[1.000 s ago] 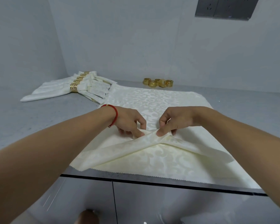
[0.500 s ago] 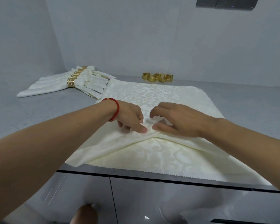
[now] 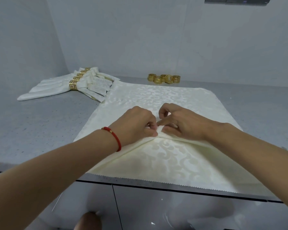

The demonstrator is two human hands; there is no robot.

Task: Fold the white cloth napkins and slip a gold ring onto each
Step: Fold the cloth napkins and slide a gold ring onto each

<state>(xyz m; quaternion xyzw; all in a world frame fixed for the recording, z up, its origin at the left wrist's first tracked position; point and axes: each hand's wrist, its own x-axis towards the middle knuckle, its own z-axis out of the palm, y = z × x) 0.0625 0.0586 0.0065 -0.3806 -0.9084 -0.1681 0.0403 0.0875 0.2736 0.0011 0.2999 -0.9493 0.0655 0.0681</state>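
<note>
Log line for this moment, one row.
left hand: pinching pleat | right hand: pinching pleat | napkin: flat, mid-fold | loose rings: unused, at wall

Both hands meet at the centre, fingers curled and pinching

The left hand [image 3: 136, 123], a red cord at its wrist, reaches in from the near left; the right hand [image 3: 181, 123] comes from the near right, knuckles up, their fingertips almost touching, both forearms stretched forward and converging

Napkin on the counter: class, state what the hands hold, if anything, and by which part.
Both hands, left and right, pinch the napkin at the middle of its gathered fold.
</note>
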